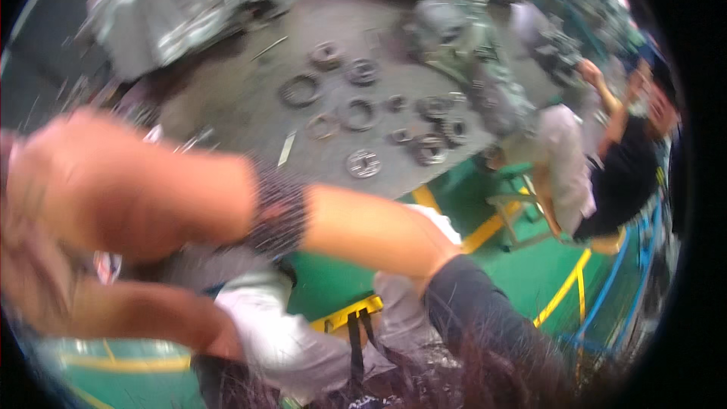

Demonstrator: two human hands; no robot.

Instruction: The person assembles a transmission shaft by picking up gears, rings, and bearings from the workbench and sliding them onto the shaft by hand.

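Note:
My right arm, with a dark patterned band at the wrist, reaches across to the far left. The right hand is large and smeared by motion there, and its fingertips do not show clearly. My left hand is close below it at the left edge, blurred too. Whether either hand holds anything cannot be made out. A small white and dark object shows between the two forearms. Beyond the hands, a dark metal table carries a round slotted metal disc and a pale flat strip.
Several gears and rings, among them a toothed ring and a gear, lie mid-table. Large metal castings stand at the back left, with another housing at the back right. A seated co-worker is on the right, beside a stool.

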